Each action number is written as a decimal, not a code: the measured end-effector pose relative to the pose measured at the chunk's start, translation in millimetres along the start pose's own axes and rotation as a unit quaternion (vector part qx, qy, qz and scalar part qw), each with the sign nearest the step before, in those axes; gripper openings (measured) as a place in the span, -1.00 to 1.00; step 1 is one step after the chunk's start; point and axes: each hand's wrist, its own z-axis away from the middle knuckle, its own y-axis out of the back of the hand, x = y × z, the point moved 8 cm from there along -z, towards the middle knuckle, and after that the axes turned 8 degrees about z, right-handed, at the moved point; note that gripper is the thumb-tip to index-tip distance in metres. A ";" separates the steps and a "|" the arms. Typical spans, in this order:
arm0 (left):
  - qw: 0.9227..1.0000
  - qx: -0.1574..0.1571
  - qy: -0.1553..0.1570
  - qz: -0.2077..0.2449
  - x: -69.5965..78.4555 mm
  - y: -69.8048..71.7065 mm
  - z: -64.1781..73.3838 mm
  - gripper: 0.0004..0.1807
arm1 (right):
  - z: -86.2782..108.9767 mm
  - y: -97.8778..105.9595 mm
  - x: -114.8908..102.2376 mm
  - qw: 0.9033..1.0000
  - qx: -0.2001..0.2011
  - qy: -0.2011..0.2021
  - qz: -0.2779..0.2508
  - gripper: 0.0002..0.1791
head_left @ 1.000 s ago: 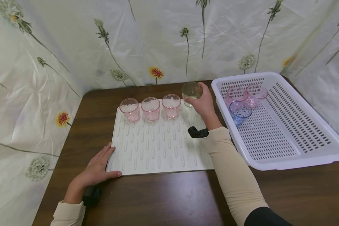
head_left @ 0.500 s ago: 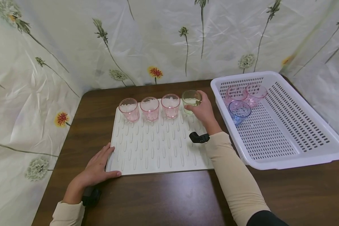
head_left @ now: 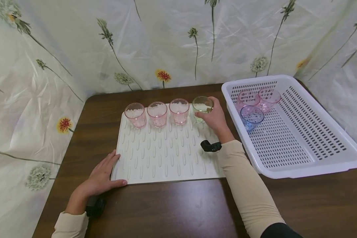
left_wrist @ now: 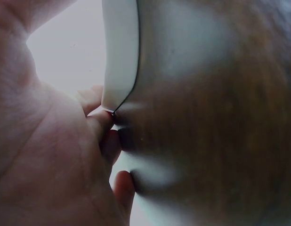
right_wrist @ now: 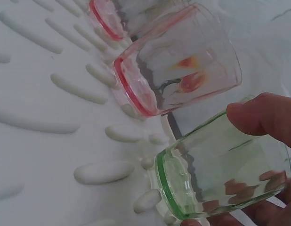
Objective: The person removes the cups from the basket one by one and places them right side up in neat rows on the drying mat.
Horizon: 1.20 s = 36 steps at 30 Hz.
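Observation:
My right hand point(head_left: 216, 115) holds a green-tinted glass point(head_left: 201, 109) upright at the back right corner of a white ridged mat point(head_left: 163, 155). In the right wrist view the thumb and fingers wrap the green glass point(right_wrist: 221, 169), its base right at the ridges. Left of it three pink glasses point(head_left: 179, 111) stand in a row along the mat's back edge. My left hand point(head_left: 99, 177) rests at the mat's front left corner, fingers along the side and thumb at the front edge. The left wrist view shows those fingers point(left_wrist: 101, 125) against the mat's edge point(left_wrist: 122, 52).
A white perforated basket point(head_left: 315, 168) stands on the right of the brown wooden table point(head_left: 172, 211). Inside are two pink glasses point(head_left: 270, 99) and a blue glass point(head_left: 252, 118). A flowered plastic sheet point(head_left: 166, 43) hangs behind the table and along its sides.
My right hand has brought the green glass down and toward me, onto the mat's back corner beside the pink glasses. The left hand has stayed at its corner.

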 end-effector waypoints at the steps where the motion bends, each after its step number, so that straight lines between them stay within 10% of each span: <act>1: 1.000 0.000 -0.001 0.001 0.5 0.4 0.1 0.15 | 0.4 0.7 0.4 1.000 0.003 0.000 0.007 -0.04; 27: 1.000 0.003 -0.016 -0.002 1.5 0.1 -0.3 0.14 | 6.1 1.0 7.4 1.000 -0.005 0.013 -0.012 0.09; 36: 1.000 0.004 -0.014 0.006 1.8 -1.2 0.4 0.13 | 47.8 22.2 -41.9 0.995 0.035 0.054 0.073 -0.06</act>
